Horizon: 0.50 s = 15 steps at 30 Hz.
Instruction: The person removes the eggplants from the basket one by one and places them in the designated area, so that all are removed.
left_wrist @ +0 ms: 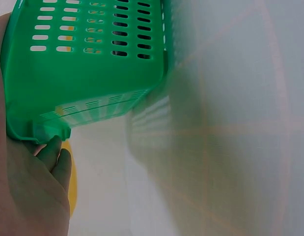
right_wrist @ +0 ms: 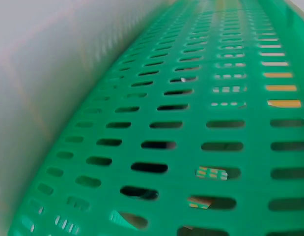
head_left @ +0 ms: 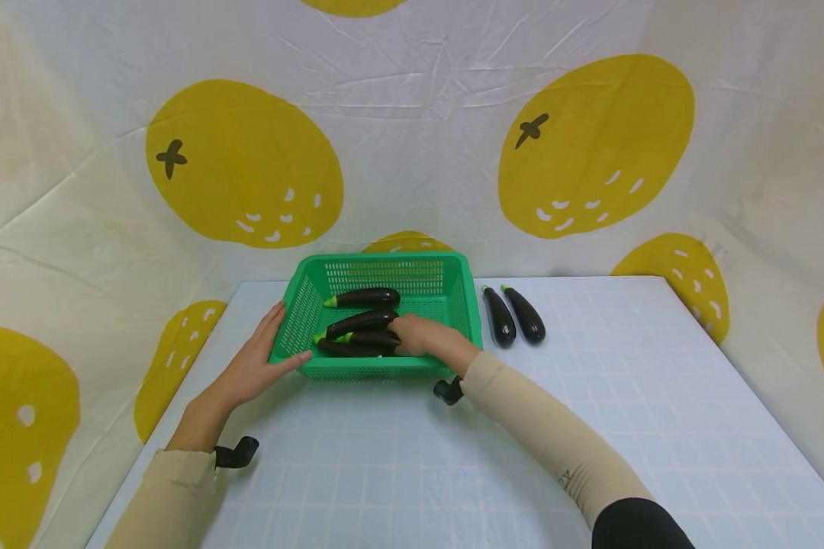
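With left hand [head_left: 252, 367] spread, I'm steadying the green slotted-plastic basket [head_left: 374, 367]; inside, right hand [head_left: 419, 335] is pinching a long black eggplant [head_left: 374, 338].

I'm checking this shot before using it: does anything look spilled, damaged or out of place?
Nothing looks spilled or visibly damaged. The only stragglers are two eggplants on the table, right of the green basket, while four others show inside; mildly odd at most.

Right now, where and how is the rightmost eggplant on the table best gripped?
Probably round the middle of the rightmost eggplant, from above and slightly right: it lies on its side, thick end nearer the person, and the neighbouring eggplant crowds its left.
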Motion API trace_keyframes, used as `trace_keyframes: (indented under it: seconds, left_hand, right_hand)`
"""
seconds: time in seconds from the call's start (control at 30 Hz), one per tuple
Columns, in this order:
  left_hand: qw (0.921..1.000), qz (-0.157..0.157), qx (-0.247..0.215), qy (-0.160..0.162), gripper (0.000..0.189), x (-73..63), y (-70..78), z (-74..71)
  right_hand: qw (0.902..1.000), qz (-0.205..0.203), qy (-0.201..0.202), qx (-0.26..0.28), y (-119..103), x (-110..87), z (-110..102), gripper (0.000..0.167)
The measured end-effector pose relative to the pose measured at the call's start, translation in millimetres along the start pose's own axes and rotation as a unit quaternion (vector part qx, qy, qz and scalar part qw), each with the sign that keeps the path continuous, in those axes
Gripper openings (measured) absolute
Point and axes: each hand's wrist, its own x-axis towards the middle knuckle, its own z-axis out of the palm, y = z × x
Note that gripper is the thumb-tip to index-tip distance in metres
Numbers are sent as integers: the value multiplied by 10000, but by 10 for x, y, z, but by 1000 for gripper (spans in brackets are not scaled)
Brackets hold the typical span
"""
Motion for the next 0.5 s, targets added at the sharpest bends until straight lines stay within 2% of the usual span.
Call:
trace_keyframes:
  seconds: [0.17, 0.5]
  left_hand:
    - [10000, -8, 3, -11, 104, 2, 1, -1]
    - [10000, -35, -8, -37, 104, -2, 0, -9]
  right_hand:
    - [10000, -26, -92, -2, 38, -46, -34, 16]
    - [9999, -93, -96, 65, 117, -200, -161, 44]
